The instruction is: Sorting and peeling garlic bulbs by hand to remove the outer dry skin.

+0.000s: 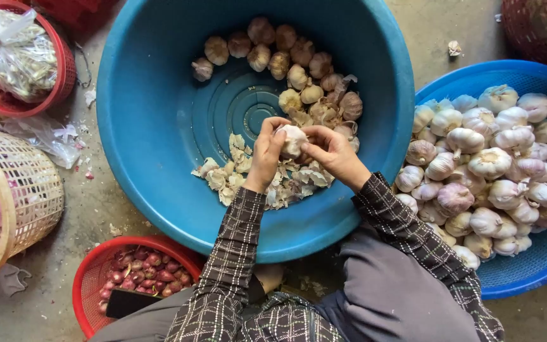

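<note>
Over a big blue plastic tub (153, 114), my left hand (266, 155) and my right hand (333, 152) both grip one white garlic bulb (293, 139). Fingers of both hands press on its papery skin. Below my hands a heap of loose garlic skins (248, 174) lies on the tub's bottom. Several peeled garlic bulbs (286, 63) sit along the tub's far side.
A blue basket (520, 272) of unpeeled garlic bulbs (489, 164) stands at my right. A red basket (96, 272) of shallots (144, 272) sits near my left knee. A woven cream basket (26, 183) and a red basket with a plastic bag (20, 54) stand at left.
</note>
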